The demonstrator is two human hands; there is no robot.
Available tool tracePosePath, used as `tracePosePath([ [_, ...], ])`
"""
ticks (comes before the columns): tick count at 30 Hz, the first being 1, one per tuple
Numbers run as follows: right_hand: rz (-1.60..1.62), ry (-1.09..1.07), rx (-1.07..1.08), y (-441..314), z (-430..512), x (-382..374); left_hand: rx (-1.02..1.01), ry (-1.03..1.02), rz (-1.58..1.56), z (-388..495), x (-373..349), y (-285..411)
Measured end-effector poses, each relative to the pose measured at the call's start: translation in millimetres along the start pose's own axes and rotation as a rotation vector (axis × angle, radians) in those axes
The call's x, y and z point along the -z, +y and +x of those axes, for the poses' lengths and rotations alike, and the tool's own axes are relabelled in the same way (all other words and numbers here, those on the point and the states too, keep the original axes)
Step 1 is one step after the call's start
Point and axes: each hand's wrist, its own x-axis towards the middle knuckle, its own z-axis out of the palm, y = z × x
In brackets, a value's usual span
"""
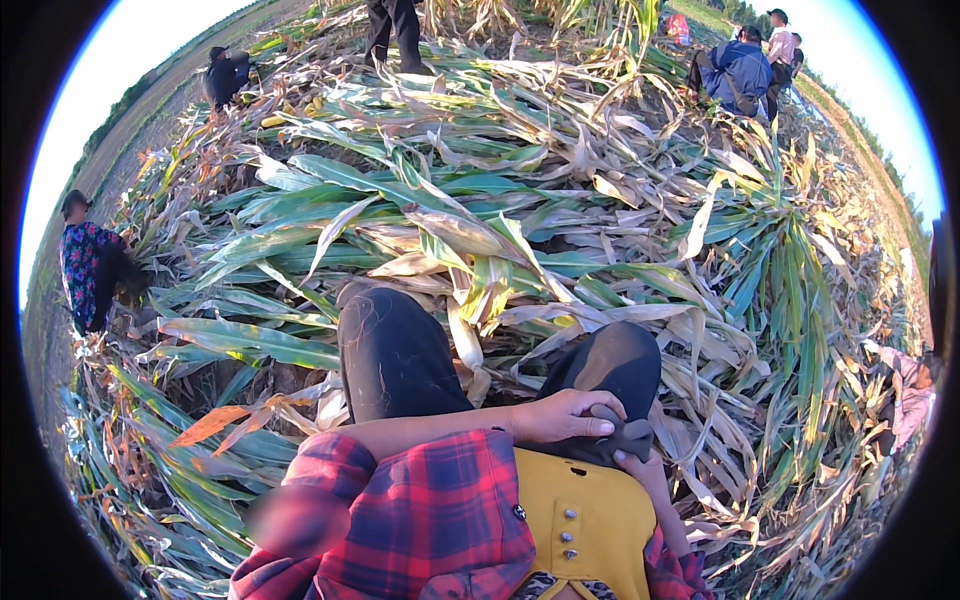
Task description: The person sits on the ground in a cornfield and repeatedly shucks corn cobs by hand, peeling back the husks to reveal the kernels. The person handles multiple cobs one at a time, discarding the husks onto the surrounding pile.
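My left hand (562, 415) reaches across my lap, its thumb and fingers closed on a dark grey cloth item (632, 435), possibly a glove. Close beside it, my right hand (641, 469) is partly covered by the same grey item, with a thumb tip showing at its lower edge. Both hands are just above my yellow buttoned top (600, 506), near one bent knee (626, 360) in dark trousers. Corn ears in dry husks (461, 231) lie on the stalks beyond my knees, and another husked ear (466, 337) points down between them.
Cut corn stalks and leaves (337, 180) cover the ground around me. Several people are about: one squats at left (94, 262), one stands ahead (394, 34), one in blue crouches at upper right (739, 71), another is at far right (907, 397). Yellow cobs (277, 118) lie ahead.
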Motion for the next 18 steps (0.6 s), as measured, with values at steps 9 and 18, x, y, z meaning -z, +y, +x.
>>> tracePosePath([
  [9,0.357,0.217,-0.094,29.2,-49.6,15.9,0.188,-0.035,0.139,-19.2,0.7,-65.8],
  [18,0.244,0.17,-0.048,37.5,-50.0,8.9,0.07,-0.071,0.289,-19.1,-7.6,-49.2],
])
